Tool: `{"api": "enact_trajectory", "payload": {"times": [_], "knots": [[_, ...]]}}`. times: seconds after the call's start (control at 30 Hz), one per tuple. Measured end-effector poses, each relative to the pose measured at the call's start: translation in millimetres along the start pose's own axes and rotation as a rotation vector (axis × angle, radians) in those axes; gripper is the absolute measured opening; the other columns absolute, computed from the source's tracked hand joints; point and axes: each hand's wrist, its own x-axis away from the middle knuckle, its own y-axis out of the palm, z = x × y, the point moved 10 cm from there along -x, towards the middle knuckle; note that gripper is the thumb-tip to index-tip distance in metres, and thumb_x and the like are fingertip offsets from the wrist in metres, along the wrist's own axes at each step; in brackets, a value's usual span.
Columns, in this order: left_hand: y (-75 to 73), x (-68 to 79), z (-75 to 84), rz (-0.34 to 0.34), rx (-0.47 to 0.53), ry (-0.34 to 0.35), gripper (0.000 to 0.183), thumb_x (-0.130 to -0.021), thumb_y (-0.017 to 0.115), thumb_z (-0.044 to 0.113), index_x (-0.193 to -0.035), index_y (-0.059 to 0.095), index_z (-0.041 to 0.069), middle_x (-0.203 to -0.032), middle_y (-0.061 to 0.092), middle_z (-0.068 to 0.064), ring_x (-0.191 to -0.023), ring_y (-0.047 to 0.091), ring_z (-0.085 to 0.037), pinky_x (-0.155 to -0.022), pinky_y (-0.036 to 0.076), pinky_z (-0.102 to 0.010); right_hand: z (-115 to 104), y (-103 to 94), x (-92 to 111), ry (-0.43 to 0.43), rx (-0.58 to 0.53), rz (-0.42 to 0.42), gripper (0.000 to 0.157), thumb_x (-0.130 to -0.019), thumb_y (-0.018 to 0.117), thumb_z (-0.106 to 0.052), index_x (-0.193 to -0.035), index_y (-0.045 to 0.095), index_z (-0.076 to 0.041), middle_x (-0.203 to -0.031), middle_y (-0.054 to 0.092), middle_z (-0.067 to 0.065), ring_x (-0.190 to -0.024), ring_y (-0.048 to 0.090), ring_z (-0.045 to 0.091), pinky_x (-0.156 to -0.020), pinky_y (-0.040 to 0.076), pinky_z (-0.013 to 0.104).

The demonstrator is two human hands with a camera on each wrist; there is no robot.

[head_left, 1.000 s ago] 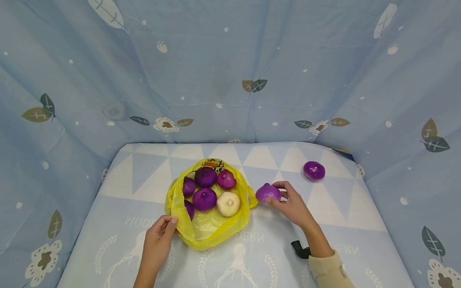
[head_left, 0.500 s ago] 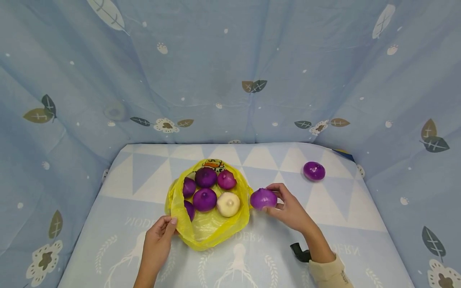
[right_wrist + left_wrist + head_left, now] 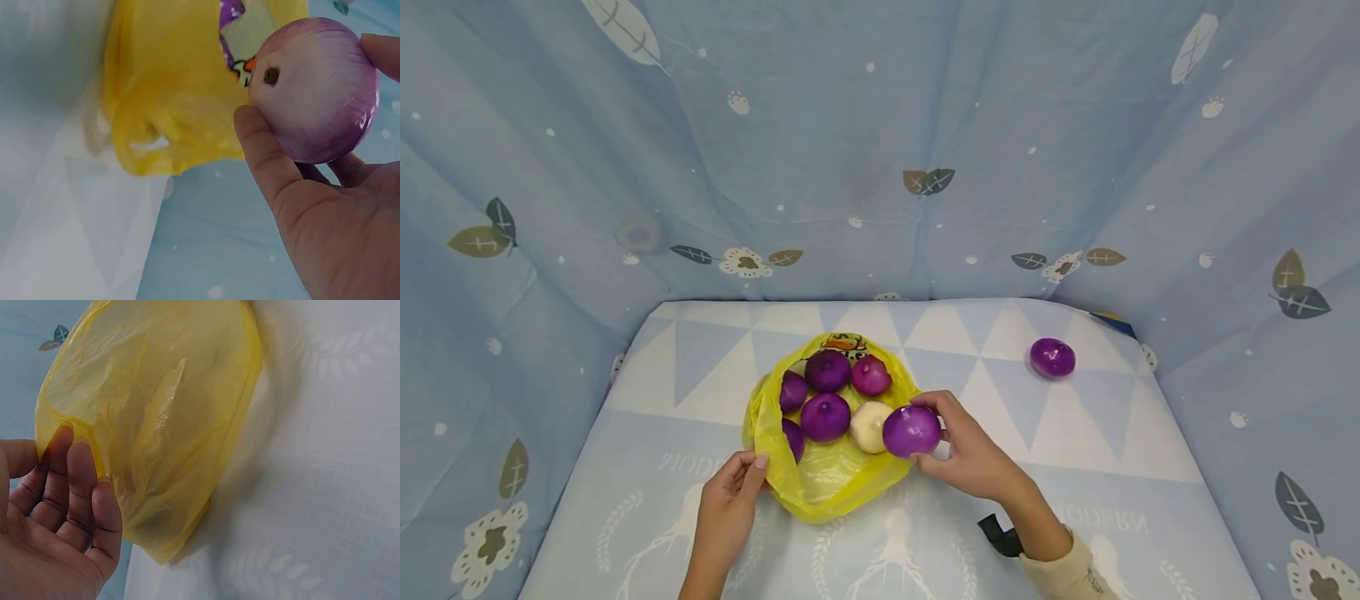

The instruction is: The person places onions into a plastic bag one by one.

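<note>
A yellow plastic bag (image 3: 820, 500) stands with its mouth wide on the table. Inside it lie several purple onions (image 3: 825, 417) and a white onion (image 3: 869, 427). My left hand (image 3: 728, 492) pinches the bag's left rim between thumb and fingers; the left wrist view shows the fingertips (image 3: 81, 459) on the thin plastic. My right hand (image 3: 973, 454) grips a purple onion (image 3: 912, 432) over the bag's right rim, where it overlaps part of the white one. In the right wrist view the held onion (image 3: 319, 94) shows its pale underside with a brown root spot.
Another purple onion (image 3: 1052, 358) lies at the back right of the table (image 3: 1120, 500). A black angled object (image 3: 1000, 536) is attached near the right wrist. Blue patterned curtains (image 3: 820, 125) surround the table at the back and sides.
My right hand has carried the purple onion leftward from beside the bag to over its right rim. The left hand has kept its grip on the bag.
</note>
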Motion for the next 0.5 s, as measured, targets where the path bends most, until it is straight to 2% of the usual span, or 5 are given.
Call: {"api": "enact_trajectory", "payload": {"times": [0.27,0.5], "knots": [[-1.4,0.8,-1.3,0.002,0.016,0.004,0.038,-0.110,0.056,0.035,-0.116,0.065,-0.001,-0.115,0.072,-0.013,-0.096,0.069,-0.008,-0.088,0.060,-0.028,-18.2,28.5,-14.1,-0.051,0.091,-0.042,0.067,-0.085,0.080,-0.014,-0.143,0.046,-0.019,-0.137,0.046,-0.009,-0.121,0.057,0.011,-0.103,0.055,0.034],[-1.9,1.1,-1.8,0.006,0.020,0.013,0.038,-0.111,0.056,0.035,-0.115,0.065,-0.002,-0.115,0.073,-0.014,-0.095,0.069,-0.007,-0.087,0.061,-0.027,-28.0,60.5,-25.5,-0.090,0.197,-0.098,0.068,-0.085,0.082,-0.020,-0.142,0.046,-0.018,-0.137,0.046,-0.007,-0.122,0.055,0.011,-0.105,0.052,0.032]]}}
